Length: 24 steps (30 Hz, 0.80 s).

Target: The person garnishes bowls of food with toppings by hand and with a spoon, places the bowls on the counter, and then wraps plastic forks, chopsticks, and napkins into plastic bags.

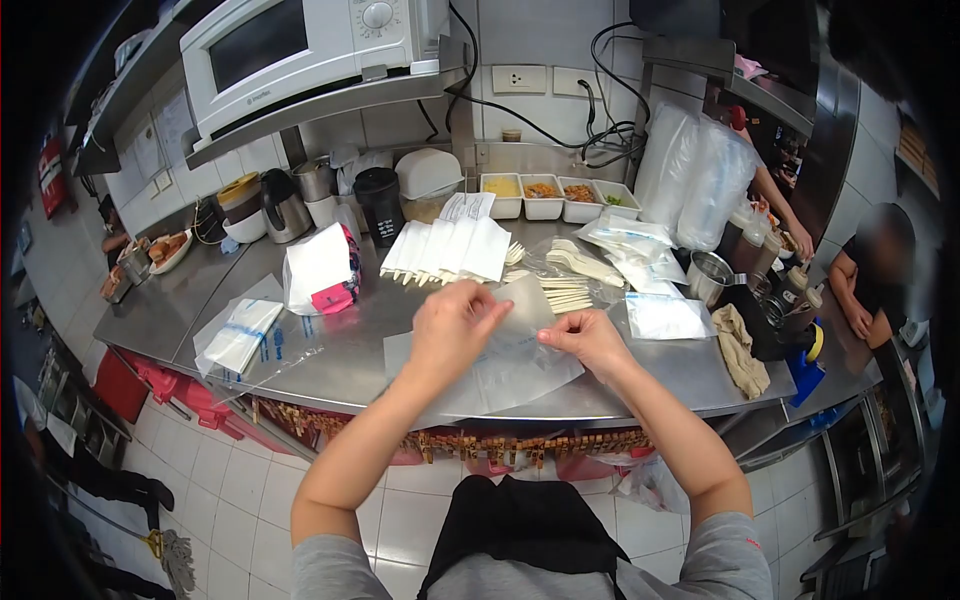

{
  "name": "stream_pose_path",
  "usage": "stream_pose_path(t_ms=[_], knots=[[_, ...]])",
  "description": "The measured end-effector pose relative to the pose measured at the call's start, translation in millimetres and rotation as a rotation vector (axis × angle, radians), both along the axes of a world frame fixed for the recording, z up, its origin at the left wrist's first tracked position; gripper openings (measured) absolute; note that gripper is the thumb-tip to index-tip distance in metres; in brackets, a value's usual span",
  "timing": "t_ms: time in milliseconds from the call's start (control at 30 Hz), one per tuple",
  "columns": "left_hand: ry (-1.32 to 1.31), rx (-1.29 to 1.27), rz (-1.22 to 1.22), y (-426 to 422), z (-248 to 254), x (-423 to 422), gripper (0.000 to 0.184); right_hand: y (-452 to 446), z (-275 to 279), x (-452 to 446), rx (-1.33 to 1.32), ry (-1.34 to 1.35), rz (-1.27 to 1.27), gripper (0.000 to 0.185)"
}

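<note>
My right hand (590,343) pinches the edge of a thin translucent sheet or small bag (527,305) between thumb and fingertips. Opposite it, my left hand (455,328) is closed, its fingers curled toward the thumb beside the same piece; what lies in its grip is hidden. Below both hands, a flat translucent plastic bag (480,385) is spread at the counter's front edge. Just beyond are wooden cutlery pieces (567,295) and a plastic bag of wooden spoons (575,262). White paper-wrapped cutlery packets (447,245) lie in a row behind my left hand.
White packets (668,316) and a folded cloth (740,350) lie right of my hands. A metal pitcher (709,277) stands near bottles. At left are a plastic-wrapped stack (243,330) and a pink-and-white pack (320,268). Another person's arm (785,212) reaches in at right.
</note>
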<state>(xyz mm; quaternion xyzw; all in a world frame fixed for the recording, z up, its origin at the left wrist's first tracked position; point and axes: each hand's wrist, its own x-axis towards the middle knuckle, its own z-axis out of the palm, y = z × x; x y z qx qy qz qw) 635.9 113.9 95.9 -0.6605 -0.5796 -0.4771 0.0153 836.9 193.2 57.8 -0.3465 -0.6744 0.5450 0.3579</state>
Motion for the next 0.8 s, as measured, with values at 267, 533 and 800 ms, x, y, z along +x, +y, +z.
stream_pose_path(t_ms=[267,533,800], knots=[[-0.569,-0.385,-0.351,5.5,-35.7,7.6,0.021,-16.7,-0.9,-17.7,0.202,-0.072,0.068,0.034],[-0.473,0.027,0.063,-52.1,79.5,-146.0,0.023,26.5,15.9,-28.5,0.307,-0.070,-0.032,0.025],[0.182,-0.090,0.080,-21.3,100.1,-103.6,0.018,132.7,-14.3,-101.1,0.748,-0.401,-0.291,0.019]])
